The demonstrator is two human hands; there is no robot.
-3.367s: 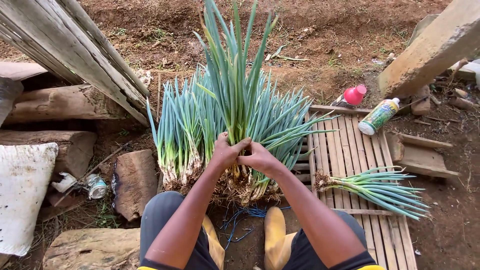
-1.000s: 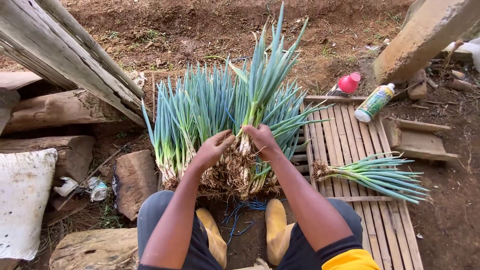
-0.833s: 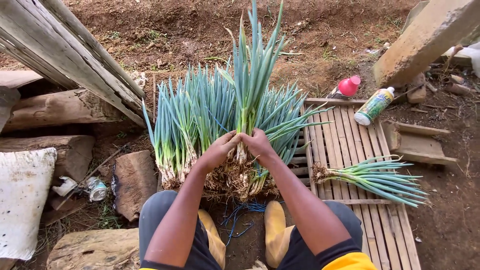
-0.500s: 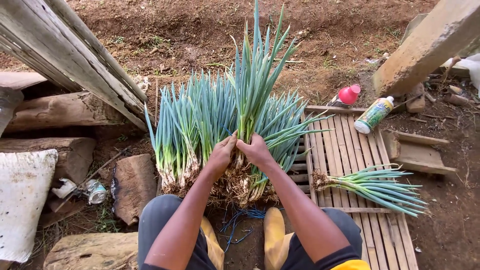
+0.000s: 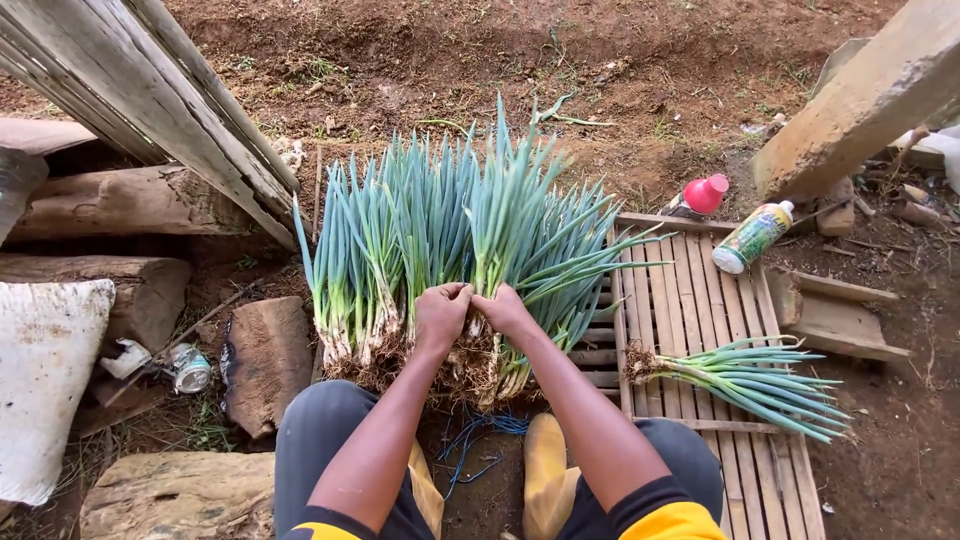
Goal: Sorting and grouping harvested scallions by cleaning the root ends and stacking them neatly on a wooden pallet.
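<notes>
Centrally, two hands worked one large pile of green onions (image 5: 450,250) lying on bare soil, long tubular blue-green leaves fanned away from the person, pale stalks and matted, soil-clotted roots nearest. The left hand (image 5: 441,318) and right hand (image 5: 503,312), knuckles touching, each had a closed grip on a clump of stalks just above the roots. One smaller onion bunch (image 5: 745,380) lay separately on a slatted wooden pallet (image 5: 690,290). Two bottles were counted at the pallet's far edge: one red-capped bottle (image 5: 703,195), one green-labelled white bottle (image 5: 755,236). Two yellow boots (image 5: 545,480) flanked loose blue string (image 5: 480,440).
</notes>
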